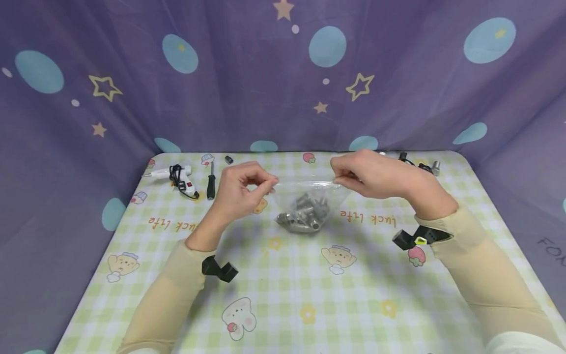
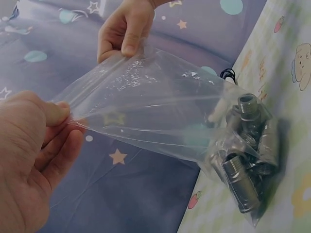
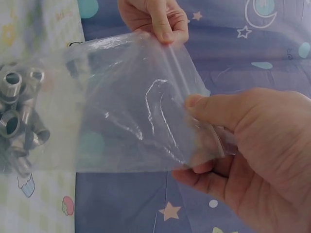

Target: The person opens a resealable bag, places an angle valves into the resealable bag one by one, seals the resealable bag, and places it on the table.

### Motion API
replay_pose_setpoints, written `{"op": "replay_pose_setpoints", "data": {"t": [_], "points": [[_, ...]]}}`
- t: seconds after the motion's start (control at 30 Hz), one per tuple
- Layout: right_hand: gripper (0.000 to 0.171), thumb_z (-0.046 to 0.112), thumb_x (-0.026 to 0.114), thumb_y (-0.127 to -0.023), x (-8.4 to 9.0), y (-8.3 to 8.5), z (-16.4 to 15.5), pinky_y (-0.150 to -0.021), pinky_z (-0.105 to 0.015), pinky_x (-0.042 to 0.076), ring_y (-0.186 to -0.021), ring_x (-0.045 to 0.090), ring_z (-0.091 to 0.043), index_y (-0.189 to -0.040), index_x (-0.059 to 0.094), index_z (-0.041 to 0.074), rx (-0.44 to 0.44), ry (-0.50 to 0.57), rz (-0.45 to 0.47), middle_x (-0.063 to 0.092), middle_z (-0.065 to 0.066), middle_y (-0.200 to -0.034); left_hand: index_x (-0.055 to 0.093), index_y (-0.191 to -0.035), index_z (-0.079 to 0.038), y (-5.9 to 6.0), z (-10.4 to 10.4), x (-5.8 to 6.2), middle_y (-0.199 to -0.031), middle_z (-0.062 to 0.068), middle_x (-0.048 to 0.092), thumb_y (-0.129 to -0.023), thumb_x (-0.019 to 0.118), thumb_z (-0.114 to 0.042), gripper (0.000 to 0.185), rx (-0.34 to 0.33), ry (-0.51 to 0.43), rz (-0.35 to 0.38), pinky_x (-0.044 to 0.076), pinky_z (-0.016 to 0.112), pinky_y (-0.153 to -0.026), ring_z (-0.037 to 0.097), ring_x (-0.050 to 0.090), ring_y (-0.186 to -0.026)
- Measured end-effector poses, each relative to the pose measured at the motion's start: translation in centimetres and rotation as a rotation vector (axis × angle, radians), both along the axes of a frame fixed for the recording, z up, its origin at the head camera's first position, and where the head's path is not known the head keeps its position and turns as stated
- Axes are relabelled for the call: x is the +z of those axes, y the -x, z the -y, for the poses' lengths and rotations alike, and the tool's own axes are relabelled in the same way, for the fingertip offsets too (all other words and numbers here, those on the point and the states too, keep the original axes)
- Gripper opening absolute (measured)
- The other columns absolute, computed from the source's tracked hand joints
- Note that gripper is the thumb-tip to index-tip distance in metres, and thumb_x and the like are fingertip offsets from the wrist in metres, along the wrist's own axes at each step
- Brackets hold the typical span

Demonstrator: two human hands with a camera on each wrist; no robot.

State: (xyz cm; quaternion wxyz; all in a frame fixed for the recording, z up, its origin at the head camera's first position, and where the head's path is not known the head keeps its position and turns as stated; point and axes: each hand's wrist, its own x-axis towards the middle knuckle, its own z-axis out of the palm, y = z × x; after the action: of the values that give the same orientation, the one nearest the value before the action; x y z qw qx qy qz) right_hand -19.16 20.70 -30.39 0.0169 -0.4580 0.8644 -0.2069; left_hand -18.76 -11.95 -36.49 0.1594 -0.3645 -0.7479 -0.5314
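Note:
A clear zip-lock bag (image 1: 305, 186) hangs stretched between both hands, its zip strip running along the top edge. Several threaded metal fittings (image 2: 250, 145) lie bunched in its bottom, low over the tablecloth. My left hand (image 1: 243, 189) pinches the left top corner between thumb and fingers. At the other end of the top edge, my right hand (image 1: 376, 174) pinches the bag (image 3: 131, 107) with the thumb over the zip strip. In the right wrist view, the metal fittings (image 3: 19, 114) show blurred through the plastic at the far left.
On the checked tablecloth (image 1: 283, 295), a white glue gun (image 1: 181, 179) with a wrapped black cord lies at the back left. Beside it are a screwdriver (image 1: 211, 184) and a small dark piece (image 1: 228, 160). A metal cylinder (image 1: 436, 167) and black cable (image 1: 425, 168) sit back right.

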Motion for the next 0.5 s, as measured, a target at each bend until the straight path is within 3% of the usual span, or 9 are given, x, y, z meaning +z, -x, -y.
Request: {"op": "replay_pose_setpoints", "data": {"t": [0.2,0.5], "points": [[0.037,0.015,0.062,-0.108,-0.1,0.1,-0.6,-0.061,-0.024,0.036,-0.057,0.030,-0.001,-0.076,0.045,0.020,-0.020,-0.005,-0.021,0.035,0.010,-0.067,0.080,-0.082,-0.006,0.2,0.0,-0.1,-0.078,0.009,0.076,-0.090,0.080,0.004,0.012,0.023,0.004,-0.024,0.063,0.020,-0.069,0.015,0.073,-0.065],[0.042,0.013,0.066,-0.106,-1.0,0.2,-1.3,-0.063,-0.023,0.037,-0.060,0.028,0.001,-0.072,0.044,0.022,0.005,0.014,-0.087,0.029,0.014,-0.067,0.079,-0.082,-0.005,0.1,0.2,-0.1,-0.081,0.011,0.077,-0.089,0.079,0.007,0.014,0.000,0.011,-0.013,0.063,0.021,-0.070,0.015,0.074,-0.068]]}}
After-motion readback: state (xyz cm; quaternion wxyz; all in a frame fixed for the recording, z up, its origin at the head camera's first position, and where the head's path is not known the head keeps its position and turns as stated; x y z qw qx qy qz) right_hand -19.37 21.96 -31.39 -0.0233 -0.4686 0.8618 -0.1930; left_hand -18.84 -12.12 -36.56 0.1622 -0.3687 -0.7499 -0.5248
